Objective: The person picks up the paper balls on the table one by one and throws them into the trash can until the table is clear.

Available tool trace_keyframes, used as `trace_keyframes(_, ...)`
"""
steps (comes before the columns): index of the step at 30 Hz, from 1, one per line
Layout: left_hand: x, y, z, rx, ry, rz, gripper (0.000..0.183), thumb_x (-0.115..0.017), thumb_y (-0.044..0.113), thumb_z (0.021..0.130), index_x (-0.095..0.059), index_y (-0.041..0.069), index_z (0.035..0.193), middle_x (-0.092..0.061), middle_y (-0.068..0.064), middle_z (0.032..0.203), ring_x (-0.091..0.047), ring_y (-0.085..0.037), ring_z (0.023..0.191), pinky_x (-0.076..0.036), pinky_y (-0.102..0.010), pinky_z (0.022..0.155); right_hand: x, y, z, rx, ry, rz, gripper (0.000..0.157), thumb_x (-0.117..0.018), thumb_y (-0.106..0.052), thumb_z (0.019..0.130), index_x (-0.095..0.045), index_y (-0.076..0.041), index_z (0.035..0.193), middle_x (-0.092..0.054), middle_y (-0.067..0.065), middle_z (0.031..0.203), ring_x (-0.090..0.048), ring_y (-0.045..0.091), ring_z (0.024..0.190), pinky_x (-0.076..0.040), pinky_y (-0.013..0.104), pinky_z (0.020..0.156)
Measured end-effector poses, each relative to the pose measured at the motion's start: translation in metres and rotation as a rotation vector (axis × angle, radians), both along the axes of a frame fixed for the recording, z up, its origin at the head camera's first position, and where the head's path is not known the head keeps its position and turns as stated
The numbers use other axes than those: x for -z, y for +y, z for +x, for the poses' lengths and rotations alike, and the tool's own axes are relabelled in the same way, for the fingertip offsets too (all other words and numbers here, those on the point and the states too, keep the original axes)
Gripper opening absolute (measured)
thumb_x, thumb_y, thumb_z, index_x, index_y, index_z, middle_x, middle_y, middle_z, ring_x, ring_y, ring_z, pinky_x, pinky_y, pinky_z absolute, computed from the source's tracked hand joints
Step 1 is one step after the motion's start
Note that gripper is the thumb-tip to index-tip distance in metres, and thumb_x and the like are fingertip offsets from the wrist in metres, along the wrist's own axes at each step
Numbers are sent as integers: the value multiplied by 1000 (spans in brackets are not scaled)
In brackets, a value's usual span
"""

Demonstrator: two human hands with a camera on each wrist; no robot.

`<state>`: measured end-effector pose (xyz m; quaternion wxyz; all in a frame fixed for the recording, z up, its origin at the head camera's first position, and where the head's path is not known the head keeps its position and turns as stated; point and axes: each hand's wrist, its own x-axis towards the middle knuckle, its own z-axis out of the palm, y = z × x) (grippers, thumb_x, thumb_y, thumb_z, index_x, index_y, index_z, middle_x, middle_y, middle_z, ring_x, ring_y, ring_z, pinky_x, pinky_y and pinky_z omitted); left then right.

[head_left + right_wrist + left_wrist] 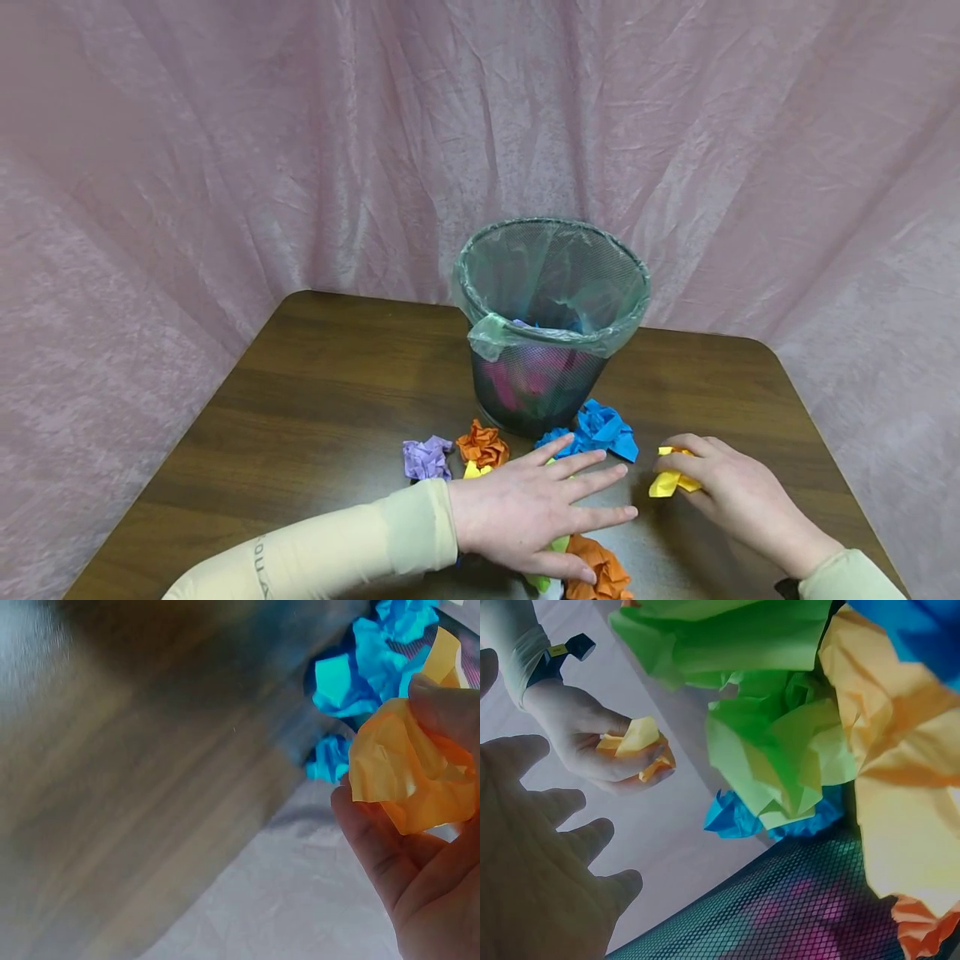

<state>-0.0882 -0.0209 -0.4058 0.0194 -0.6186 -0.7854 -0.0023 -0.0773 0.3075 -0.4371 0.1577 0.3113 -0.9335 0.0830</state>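
Note:
My right hand (pixel 738 492) holds a crumpled yellow paper (pixel 667 483) between fingers and thumb, over the right part of the table. In the right wrist view the paper (pixel 409 769) looks orange-yellow. My left hand (pixel 528 508) is spread flat with its fingers apart, above several crumpled papers that it partly hides. In the left wrist view a green paper (pixel 772 750) lies beside that hand, with nothing in its fingers. An orange paper (pixel 597 571) shows by the left thumb. Blue papers (pixel 600 429) lie beyond the left fingertips, against the bin's foot.
A mesh bin (pixel 540 387) with a green plastic liner (pixel 491 329) stands at the back of the brown table (pixel 337 375), with pink and purple paper inside. Left of it lie a purple paper (pixel 426 458) and another orange paper (pixel 482 443). A pink curtain (pixel 375 150) hangs behind.

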Motion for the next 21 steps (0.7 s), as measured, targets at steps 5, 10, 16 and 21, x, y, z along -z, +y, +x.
trace_keyframes(5,-5,1,-2,5,39,28,73,-31,69,103,-23,31,165,-7,-3,171,1,-23,157,-4,-49,124,-10,7,-4,6,16,7,58,-93,-2,62,-73,-34,107,-65,-9,118,-66,16,97,-56,35,65)
trace_keyframes(10,-11,2,-3,11,45,40,74,-33,69,103,-23,31,165,-10,-4,171,0,-23,156,2,-47,124,-19,16,-8,29,27,17,62,-94,-2,60,-72,-36,107,-65,-7,118,-67,18,96,-55,35,62)
trace_keyframes(16,-17,2,-5,15,19,21,73,-31,68,103,-20,31,165,-8,-3,171,2,-21,156,7,-45,123,-31,25,-12,50,33,19,59,-95,-7,62,-72,-37,108,-65,-7,118,-68,20,94,-53,33,59)
trace_keyframes(21,-24,0,-7,25,-25,9,73,-31,68,103,-18,32,165,0,-1,171,5,-19,155,8,-44,123,-47,28,-18,55,44,15,60,-93,-5,63,-72,-34,111,-64,-6,118,-67,20,92,-51,33,59)
